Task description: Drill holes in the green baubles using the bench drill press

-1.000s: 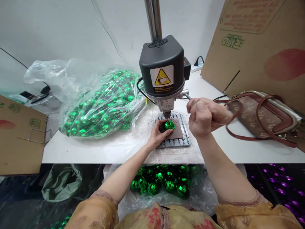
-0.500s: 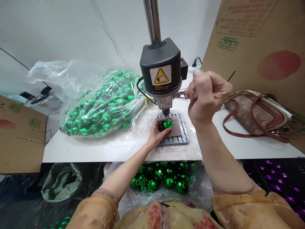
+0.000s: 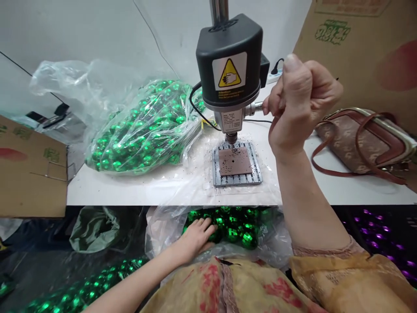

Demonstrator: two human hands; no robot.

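My right hand (image 3: pixel 301 104) is closed round the feed handle (image 3: pixel 258 107) of a small black drill press (image 3: pixel 230 65); its knob is hidden in my fist. Below the table edge, my left hand (image 3: pixel 197 237) reaches into a clear plastic bag (image 3: pixel 273 237) of shiny green faceted balls (image 3: pixel 233 232). Its fingers and thumb curve round one green ball (image 3: pixel 213 234), mostly covered by the hand. Under the drill chuck (image 3: pixel 231 138), a brown board (image 3: pixel 236 166) with a small dark hole lies on the slotted metal base (image 3: pixel 256 179), dark shavings scattered over it.
A large clear bag of green balls (image 3: pixel 140 130) lies left of the press. A brown handbag (image 3: pixel 365 143) stands at right before a cardboard box (image 3: pixel 358 65). Another cardboard piece (image 3: pixel 29 169) is at left. Purple balls (image 3: pixel 374 234) show below the table at right.
My left hand has left the drill base and come down to the bag of balls below the table edge. The ball under the drill is gone. My right hand stays on the handle.
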